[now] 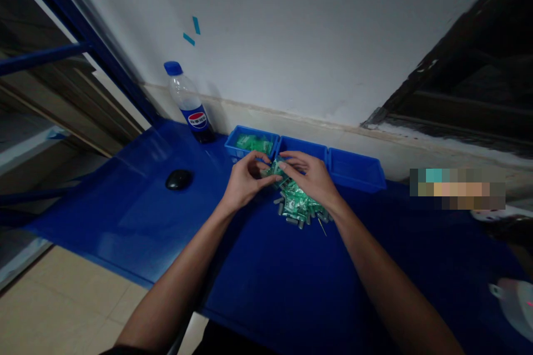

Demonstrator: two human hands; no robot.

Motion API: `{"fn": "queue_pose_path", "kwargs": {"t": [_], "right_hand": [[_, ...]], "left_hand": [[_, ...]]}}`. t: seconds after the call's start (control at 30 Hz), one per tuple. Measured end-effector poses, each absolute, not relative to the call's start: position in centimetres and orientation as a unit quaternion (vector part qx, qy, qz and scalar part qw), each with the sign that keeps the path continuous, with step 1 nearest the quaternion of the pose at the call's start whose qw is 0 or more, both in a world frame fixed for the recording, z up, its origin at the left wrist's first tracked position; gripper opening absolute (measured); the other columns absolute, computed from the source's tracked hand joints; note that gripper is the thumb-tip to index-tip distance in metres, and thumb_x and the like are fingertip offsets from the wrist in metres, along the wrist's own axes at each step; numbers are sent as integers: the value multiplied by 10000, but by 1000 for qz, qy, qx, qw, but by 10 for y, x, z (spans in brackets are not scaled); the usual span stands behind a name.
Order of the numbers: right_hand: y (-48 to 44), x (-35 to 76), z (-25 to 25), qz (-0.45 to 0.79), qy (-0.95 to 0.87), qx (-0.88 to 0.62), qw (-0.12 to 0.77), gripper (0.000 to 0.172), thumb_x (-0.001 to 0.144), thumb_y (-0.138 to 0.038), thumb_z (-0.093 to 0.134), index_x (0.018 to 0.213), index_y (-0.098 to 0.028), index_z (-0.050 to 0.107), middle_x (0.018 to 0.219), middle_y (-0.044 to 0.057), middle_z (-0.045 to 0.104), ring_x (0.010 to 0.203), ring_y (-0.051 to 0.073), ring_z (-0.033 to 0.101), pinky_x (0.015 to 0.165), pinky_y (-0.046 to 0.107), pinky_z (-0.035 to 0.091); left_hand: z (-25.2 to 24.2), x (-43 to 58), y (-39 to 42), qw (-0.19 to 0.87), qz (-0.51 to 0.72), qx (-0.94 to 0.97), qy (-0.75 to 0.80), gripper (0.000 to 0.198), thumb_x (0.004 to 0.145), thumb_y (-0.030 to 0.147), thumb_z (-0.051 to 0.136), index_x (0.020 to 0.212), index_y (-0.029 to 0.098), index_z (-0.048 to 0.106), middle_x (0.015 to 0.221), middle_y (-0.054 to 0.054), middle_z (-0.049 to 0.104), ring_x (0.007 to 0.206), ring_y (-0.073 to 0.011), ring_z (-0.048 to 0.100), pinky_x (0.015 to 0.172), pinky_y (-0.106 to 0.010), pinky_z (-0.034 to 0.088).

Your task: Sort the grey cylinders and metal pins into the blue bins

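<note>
My left hand and my right hand meet above the blue table, each with its fingers closed on the same small green plastic packet. What is inside the packet is too small to make out. Just below my right hand lies a pile of similar green packets, mixed with short grey pieces; my right hand hides part of it. Behind my left hand, a blue bin contains more green packets.
A middle blue bin and a right blue bin stand beside the first, along the wall. A Pepsi bottle and a black computer mouse are at the left. A thin stick lies by the pile. At the right edge sits a white object.
</note>
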State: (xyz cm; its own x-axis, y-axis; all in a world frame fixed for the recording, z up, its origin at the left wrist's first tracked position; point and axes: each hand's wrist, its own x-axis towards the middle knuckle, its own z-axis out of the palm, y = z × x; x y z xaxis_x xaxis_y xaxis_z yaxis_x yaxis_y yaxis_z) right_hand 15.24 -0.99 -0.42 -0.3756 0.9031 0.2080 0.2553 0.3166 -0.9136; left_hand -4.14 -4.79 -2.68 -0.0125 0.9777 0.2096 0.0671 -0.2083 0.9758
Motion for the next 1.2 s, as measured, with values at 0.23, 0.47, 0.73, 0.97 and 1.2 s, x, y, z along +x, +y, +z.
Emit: {"fn": "queue_pose_path", "kwargs": {"t": [0.23, 0.47, 0.73, 0.97, 1.2], "right_hand": [[-20, 161, -5, 600, -578, -406, 376, 285, 737, -432, 892, 878, -206, 789, 819, 57, 793, 702, 190, 719, 639, 322, 564], [-2, 144, -2, 537, -611, -437, 385, 217, 746, -326, 848, 902, -203, 760, 808, 64, 790, 702, 240, 776, 632, 353, 583], [46, 98, -2, 136, -799, -425, 403, 287, 873, -69, 575, 989, -204, 801, 1068, 83, 809, 1010, 260, 746, 962, 387, 565], [54, 80, -6, 89, -889, -392, 220, 323, 949, -121, 555, 1134, -171, 815, 1144, 130, 808, 1183, 309, 660, 1096, 454, 490], [42, 115, 19, 163, -832, -401, 346, 387, 947, -103, 534, 1203, -222, 798, 1207, 81, 800, 1138, 259, 718, 1037, 405, 526]], "left_hand": [[-19, -35, -48, 490, 571, 504, 424, 431, 699, 395, 944, 961, 161, 694, 689, 7, 706, 586, -105, 639, 592, -213, 508], [-25, -49, -42, 356, 594, 513, 507, 365, 884, 386, 773, 1179, 195, 672, 804, -25, 764, 714, -167, 724, 690, -273, 571], [-27, -67, -44, 182, 491, 608, 597, 168, 979, 320, 619, 1030, 188, 710, 837, -25, 772, 713, -174, 718, 666, -263, 513], [-34, -58, -46, 177, 341, 745, 545, 199, 995, 249, 581, 1081, 182, 748, 1065, -92, 787, 962, -254, 728, 882, -365, 543], [-35, -39, -52, 181, 316, 796, 483, 280, 1015, 330, 624, 1238, 193, 724, 1202, -95, 756, 1158, -280, 639, 1065, -459, 499]]}}
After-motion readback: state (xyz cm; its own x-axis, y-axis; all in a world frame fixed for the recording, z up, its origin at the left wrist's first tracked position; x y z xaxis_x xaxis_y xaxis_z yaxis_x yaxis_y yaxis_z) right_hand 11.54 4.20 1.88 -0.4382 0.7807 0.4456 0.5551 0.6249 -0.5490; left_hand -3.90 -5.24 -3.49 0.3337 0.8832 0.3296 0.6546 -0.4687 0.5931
